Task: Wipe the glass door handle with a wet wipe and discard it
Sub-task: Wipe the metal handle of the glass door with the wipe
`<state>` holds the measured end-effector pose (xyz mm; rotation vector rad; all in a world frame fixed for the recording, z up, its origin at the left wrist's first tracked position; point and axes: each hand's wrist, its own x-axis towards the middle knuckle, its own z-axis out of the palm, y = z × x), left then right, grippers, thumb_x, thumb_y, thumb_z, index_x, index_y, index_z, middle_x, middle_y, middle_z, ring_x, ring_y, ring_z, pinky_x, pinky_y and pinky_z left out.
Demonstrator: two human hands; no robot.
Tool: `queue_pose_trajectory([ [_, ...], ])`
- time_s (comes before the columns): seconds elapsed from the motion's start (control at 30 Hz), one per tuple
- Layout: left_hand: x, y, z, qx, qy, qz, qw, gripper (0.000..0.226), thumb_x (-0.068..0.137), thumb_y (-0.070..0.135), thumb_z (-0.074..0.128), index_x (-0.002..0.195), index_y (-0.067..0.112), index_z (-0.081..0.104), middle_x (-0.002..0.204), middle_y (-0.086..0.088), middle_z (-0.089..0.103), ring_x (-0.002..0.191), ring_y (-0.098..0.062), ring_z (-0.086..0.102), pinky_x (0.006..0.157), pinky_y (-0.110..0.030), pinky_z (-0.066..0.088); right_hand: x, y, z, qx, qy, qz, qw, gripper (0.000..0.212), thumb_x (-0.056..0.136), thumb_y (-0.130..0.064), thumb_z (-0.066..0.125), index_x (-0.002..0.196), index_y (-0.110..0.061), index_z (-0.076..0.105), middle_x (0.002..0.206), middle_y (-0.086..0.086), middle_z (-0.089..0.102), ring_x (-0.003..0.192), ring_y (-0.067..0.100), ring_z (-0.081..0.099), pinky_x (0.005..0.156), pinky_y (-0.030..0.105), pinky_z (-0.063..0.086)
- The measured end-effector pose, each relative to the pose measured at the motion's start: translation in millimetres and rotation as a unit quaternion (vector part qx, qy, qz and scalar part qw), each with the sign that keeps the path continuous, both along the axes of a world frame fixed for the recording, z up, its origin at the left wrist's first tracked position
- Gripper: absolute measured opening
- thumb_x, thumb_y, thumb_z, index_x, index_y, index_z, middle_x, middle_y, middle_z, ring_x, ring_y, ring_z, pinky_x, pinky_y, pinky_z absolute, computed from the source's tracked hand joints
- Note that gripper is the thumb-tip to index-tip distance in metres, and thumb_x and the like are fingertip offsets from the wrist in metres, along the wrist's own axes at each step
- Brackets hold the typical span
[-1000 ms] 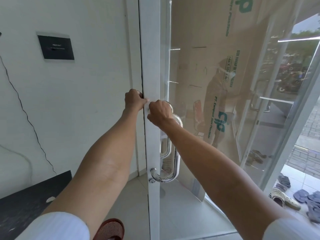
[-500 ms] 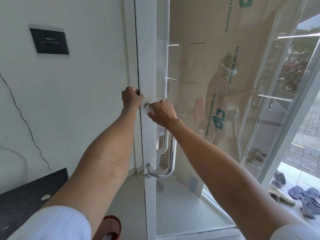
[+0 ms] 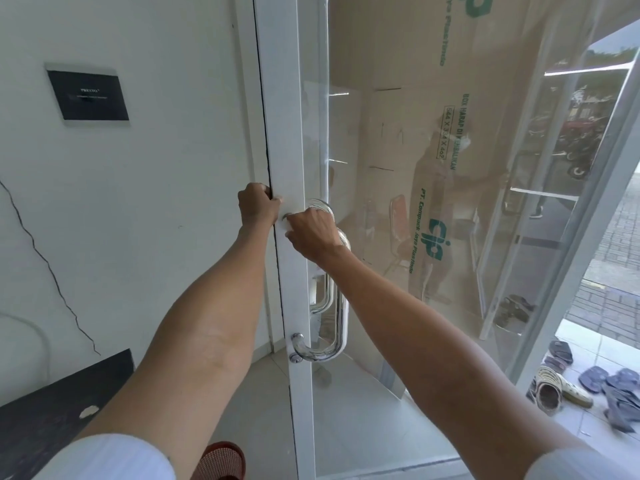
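One red slipper (image 3: pixel 221 460) lies on the floor at the near edge. Two bare forearms stretch to the white door frame (image 3: pixel 280 98). The left hand (image 3: pixel 259 206) curls its fingers round the frame's left edge. Just beside it, the right hand (image 3: pixel 313 234) grips one white wipe (image 3: pixel 288 233) against the top end of the chrome handle (image 3: pixel 341 327). One black plaque (image 3: pixel 88 95) hangs on the wall beyond.

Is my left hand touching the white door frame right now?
Touching. The head view shows the left hand gripping the door frame, fingers curled round its edge and thumb pressed on its front face.
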<state>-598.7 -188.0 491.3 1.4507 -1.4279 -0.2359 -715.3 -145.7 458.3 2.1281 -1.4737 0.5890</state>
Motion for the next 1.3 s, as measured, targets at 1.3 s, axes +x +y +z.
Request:
queue_pose_trajectory([
  [1.3, -2, 9, -4, 0.049, -0.063, 0.0, 0.997, 0.04, 0.086, 0.006, 0.069, 0.121, 0.001, 0.05, 0.119, -0.019, 0.06, 0.11, -0.034, 0.059, 0.089, -0.034, 0.048, -40, 1, -27, -0.114, 0.001, 0.127, 0.985, 0.024, 0.082, -0.021, 0.069, 0.104, -0.012, 0.064, 0.099, 0.0, 0.072, 0.086, 0.027, 0.069, 0.058, 0.035, 0.053],
])
